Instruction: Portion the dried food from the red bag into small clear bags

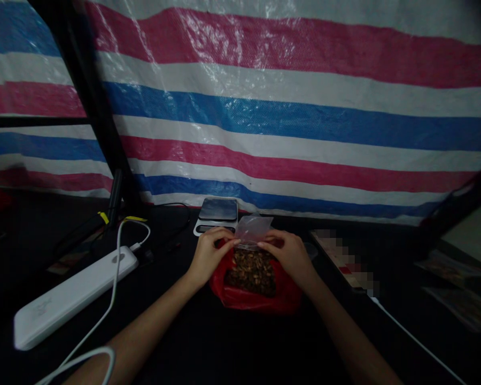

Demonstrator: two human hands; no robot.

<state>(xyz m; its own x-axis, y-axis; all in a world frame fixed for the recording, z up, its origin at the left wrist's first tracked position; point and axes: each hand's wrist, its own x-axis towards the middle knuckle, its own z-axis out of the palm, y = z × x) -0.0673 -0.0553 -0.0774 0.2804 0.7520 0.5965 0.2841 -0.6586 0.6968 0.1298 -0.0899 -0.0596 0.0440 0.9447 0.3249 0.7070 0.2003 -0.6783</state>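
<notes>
A small clear plastic bag (254, 228) is stretched between my two hands. My left hand (211, 253) pinches its left edge between thumb and fingers. On the opposite edge, my right hand (292, 255) has a similar pinch. Directly below sits an open red plastic bag (248, 303) holding a heap of small brown dried pieces (252, 271), whose exact kind I cannot tell. The clear bag overlaps the far side of this heap. Just behind my left hand stands a kitchen scale (218, 210) with a dark top.
At the left lies a white power strip (76, 294) with a white cable looping over it. A pixelated phone-like object (340, 262) with a white cable (412, 331) is on the right. Flat packets (457, 299) lie further right. Behind hangs a striped plastic sheet (288, 128).
</notes>
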